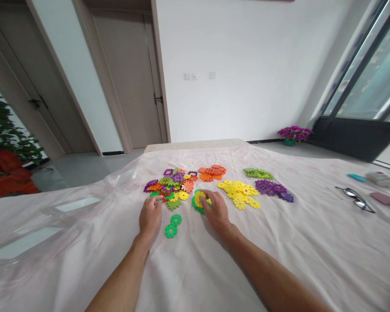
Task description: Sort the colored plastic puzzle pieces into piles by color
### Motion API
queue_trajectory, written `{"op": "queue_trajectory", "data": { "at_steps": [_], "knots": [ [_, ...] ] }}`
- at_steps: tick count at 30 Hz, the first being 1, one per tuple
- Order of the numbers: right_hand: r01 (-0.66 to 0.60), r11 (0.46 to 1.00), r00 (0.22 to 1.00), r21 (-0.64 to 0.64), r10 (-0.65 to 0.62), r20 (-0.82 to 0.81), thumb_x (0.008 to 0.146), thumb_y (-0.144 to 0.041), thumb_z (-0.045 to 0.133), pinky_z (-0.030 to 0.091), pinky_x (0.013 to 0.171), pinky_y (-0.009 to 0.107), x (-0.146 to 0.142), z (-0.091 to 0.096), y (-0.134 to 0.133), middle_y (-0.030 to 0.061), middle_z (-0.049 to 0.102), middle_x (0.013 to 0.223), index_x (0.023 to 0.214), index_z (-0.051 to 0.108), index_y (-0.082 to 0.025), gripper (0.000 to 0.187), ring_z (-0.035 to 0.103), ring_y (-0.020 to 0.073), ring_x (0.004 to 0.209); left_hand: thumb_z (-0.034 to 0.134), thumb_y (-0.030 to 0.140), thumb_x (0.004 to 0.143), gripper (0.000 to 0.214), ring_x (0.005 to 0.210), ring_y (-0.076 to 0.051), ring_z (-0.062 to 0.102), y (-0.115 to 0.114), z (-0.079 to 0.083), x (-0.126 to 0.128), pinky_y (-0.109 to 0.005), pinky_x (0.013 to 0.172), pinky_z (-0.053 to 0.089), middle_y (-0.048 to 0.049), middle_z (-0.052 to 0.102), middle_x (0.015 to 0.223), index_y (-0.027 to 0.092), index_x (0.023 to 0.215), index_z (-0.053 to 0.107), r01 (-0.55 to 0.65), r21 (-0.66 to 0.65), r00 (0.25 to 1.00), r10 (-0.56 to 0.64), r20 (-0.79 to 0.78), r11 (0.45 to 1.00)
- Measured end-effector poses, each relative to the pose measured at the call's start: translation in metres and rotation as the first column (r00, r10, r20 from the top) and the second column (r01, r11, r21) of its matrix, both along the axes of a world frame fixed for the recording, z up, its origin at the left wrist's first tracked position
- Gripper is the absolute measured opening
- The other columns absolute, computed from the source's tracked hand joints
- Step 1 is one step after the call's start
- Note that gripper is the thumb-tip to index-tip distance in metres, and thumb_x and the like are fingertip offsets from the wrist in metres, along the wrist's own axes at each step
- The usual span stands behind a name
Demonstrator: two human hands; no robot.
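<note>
The right hand [216, 209] pinches a yellow gear-shaped plastic disc [199, 198]. The left hand [150, 216] touches the heap of mixed-colour plastic discs [172, 184] at its fingertips, and whether it grips anything cannot be told.

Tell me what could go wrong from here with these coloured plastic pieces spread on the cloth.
1. The yellow pile lies almost against the purple pile; a sweep of the right hand might mix them.
2. Two green pieces lie loose beside the left hand; the wrist could drag them away.
3. The cloth looks wrinkled and loose; a tug on it may shift every pile.
</note>
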State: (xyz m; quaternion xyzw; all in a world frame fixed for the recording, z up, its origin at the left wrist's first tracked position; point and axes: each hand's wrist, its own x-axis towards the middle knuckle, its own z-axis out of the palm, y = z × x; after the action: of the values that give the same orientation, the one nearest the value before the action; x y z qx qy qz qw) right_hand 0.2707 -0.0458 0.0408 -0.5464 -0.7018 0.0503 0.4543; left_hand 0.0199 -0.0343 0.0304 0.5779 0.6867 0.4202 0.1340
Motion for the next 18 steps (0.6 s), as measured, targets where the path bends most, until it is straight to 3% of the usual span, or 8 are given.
{"op": "queue_trajectory", "data": {
  "at_steps": [3,8,14,18],
  "knots": [
    [0.123,0.992,0.991,-0.034,-0.124,-0.054,0.094,-0.035,0.050,0.045,0.087,0.036,0.012,-0.002,0.009,0.0068,0.071,0.096,0.112,0.070,-0.021,0.031,0.060,0.0234,0.092,0.043,0.020,0.087,0.035,0.101,-0.020,0.064,0.000,0.003,-0.006,-0.033,0.091,0.049,-0.0053,0.068,0.119,0.024,0.108,0.071,-0.050,-0.037,0.999,0.049,-0.019,0.998],
    [0.179,0.983,0.978,-0.048,-0.183,-0.105,0.093,-0.036,0.050,0.046,0.085,0.036,0.024,-0.007,0.021,0.0056,0.070,0.092,0.112,0.070,-0.021,0.031,0.061,0.0227,0.089,0.042,0.021,0.087,0.036,0.102,-0.021,0.064,0.000,0.005,-0.009,-0.034,0.091,0.049,-0.0063,0.068,0.119,0.023,0.109,0.071,-0.051,-0.058,0.999,0.050,-0.021,0.997],
    [0.170,0.980,0.980,-0.106,-0.157,0.121,0.090,-0.032,0.059,0.042,0.092,0.038,0.033,-0.007,0.020,0.0074,0.071,0.100,0.111,0.073,-0.024,0.026,0.059,0.0259,0.103,0.043,0.022,0.087,0.035,0.106,-0.023,0.064,0.000,0.005,-0.007,-0.035,0.089,0.049,-0.0054,0.069,0.118,0.025,0.107,0.071,-0.023,-0.090,0.997,0.016,-0.069,0.996],
    [0.198,0.971,0.962,-0.134,-0.166,0.218,0.090,-0.036,0.063,0.042,0.090,0.039,0.034,-0.006,0.019,0.0093,0.069,0.101,0.111,0.074,-0.025,0.026,0.057,0.0267,0.101,0.043,0.021,0.087,0.034,0.110,-0.023,0.063,0.001,0.004,-0.008,-0.035,0.092,0.048,-0.0056,0.068,0.121,0.024,0.107,0.071,-0.007,-0.085,0.996,0.000,-0.086,0.996]
  ]
}}
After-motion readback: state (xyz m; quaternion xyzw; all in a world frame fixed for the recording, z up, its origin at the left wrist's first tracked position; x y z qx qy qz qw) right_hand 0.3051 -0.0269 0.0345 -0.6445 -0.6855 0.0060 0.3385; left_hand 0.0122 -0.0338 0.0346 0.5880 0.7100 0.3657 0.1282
